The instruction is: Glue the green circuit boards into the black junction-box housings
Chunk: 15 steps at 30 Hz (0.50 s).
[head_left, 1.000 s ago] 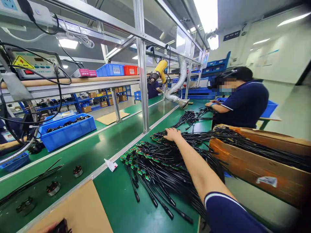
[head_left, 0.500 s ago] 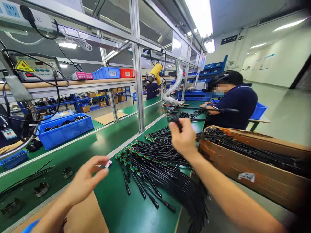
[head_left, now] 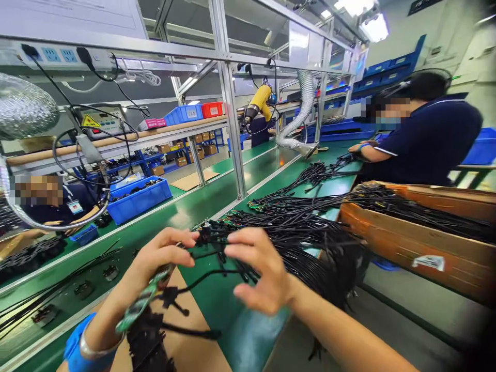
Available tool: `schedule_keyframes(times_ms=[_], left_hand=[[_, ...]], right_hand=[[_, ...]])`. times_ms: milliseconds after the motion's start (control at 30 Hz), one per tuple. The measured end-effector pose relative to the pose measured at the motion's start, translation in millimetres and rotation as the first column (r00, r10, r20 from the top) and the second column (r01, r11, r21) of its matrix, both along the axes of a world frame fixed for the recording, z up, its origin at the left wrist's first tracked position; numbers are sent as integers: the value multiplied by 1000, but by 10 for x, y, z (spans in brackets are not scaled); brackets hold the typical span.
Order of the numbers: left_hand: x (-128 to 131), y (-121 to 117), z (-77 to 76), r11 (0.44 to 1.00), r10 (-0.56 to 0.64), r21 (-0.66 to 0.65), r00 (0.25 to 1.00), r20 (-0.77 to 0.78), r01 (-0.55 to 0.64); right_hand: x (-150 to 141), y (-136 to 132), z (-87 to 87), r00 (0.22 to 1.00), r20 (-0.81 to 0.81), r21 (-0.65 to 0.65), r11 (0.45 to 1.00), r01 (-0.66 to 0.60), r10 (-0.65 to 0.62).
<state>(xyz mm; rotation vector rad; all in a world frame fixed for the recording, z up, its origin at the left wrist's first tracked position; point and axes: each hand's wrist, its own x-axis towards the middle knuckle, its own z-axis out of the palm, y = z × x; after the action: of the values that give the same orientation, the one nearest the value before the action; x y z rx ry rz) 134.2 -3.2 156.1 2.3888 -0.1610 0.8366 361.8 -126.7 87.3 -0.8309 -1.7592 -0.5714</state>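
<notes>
My left hand (head_left: 168,250) is raised over the brown cardboard sheet (head_left: 197,323), its thumb and fingers apart and nothing visible between them. Facing it, my right hand (head_left: 259,271) has its fingers spread in front of the black cables. A black part (head_left: 149,346) with a green circuit board (head_left: 141,302) and short black cables shows below my left hand, overlapping the wrist. Whether it rests on something cannot be made out. A large bundle of black cables (head_left: 310,258) lies on the green bench (head_left: 246,325), green boards at its ends (head_left: 232,219).
A cardboard box (head_left: 391,248) of black cables stands at right. Beyond it sits a person (head_left: 430,139); another person is at far left. Small metal parts (head_left: 110,273) and thin cables lie left. A metal post (head_left: 230,113) and blue bin (head_left: 139,201) stand behind.
My right hand has come back from the far side of the cables and opened. A black part with a green board now shows by my left wrist. The view has shifted.
</notes>
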Motion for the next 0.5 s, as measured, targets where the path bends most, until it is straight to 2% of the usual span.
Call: schedule_keyframes(times_ms=[33, 67, 100, 167, 200, 233, 267, 300, 333, 400, 433, 500], left_hand=[[-112, -69, 52, 999, 40, 14, 999, 29, -41], [-208, -136, 99, 996, 82, 27, 995, 55, -83], [-286, -194, 138, 991, 120, 41, 989, 81, -123], [-397, -267, 187, 977, 193, 74, 976, 105, -201], [-435, -279, 197, 967, 227, 89, 968, 111, -237], [-467, -279, 200, 958, 255, 100, 959, 122, -267], [-495, -268, 195, 950, 278, 105, 951, 136, -293], [-522, -249, 186, 943, 299, 104, 942, 150, -316], [-548, -226, 172, 937, 318, 97, 934, 162, -336], [-602, -167, 128, 932, 341, 62, 922, 182, -357], [-627, -134, 94, 935, 339, 37, 921, 190, -352], [-669, -59, -10, 947, 319, -50, 920, 230, -316]], right_hand=[[148, -4, 54, 998, -44, -120, 992, 43, -49], [285, 20, 87, 992, -64, -273, 958, 86, -107], [393, 66, 93, 988, -73, -442, 893, 91, -137], [462, 187, 19, 991, -87, -738, 674, 4, -102], [411, 239, -57, 992, -120, -828, 556, -75, -44], [307, 274, -150, 985, -170, -874, 458, -161, 22], [163, 290, -253, 971, -226, -885, 399, -238, 79], [-6, 288, -359, 955, -271, -875, 382, -297, 120], [-183, 272, -455, 951, -284, -857, 412, -308, 120], [-496, 230, -578, 975, -221, -817, 543, -196, 19], [-611, 216, -583, 983, -178, -777, 620, -110, -49], [-741, 218, -444, 981, -88, -666, 743, 69, -170]])
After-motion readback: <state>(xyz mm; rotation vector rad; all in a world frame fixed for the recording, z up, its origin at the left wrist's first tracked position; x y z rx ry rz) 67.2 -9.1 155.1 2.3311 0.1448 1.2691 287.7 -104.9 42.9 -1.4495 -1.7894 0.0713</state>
